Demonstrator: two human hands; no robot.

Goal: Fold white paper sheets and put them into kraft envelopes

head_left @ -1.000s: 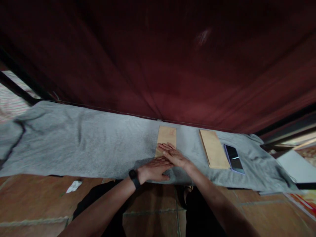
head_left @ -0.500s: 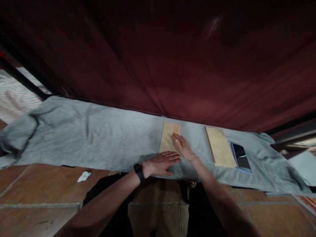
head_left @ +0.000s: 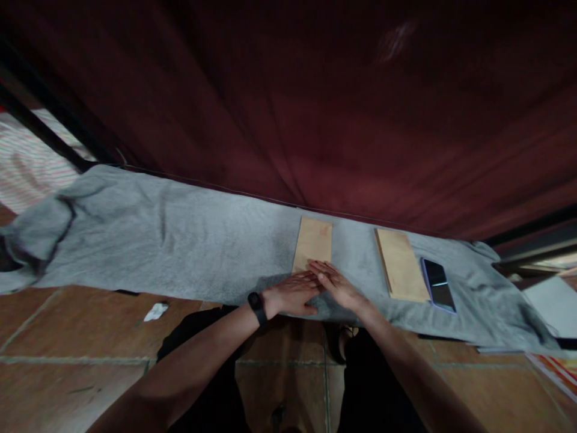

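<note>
A tan paper envelope [head_left: 314,237] lies flat on the grey cloth [head_left: 202,246], with a small reddish mark near its far right corner. Across its near end rests my left hand [head_left: 295,294], flat with the fingers stretched to the right. My right hand [head_left: 336,285] is also flat, its fingers pointing away to the left and meeting or overlapping the left fingertips. Both hands cover the envelope's near edge. Neither hand grips anything. A dark band sits on my left wrist.
To the right lies a stack of similar tan envelopes [head_left: 401,264], and beside it a phone [head_left: 439,285] in a purple case. A dark red curtain [head_left: 288,120] hangs behind the cloth. A crumpled white scrap [head_left: 155,311] lies on the tiled floor [head_left: 90,343].
My right hand has slid back toward me and left along the envelope, so its fingers now meet my left hand. The left hand stays near the envelope's near edge. The view has shifted slightly.
</note>
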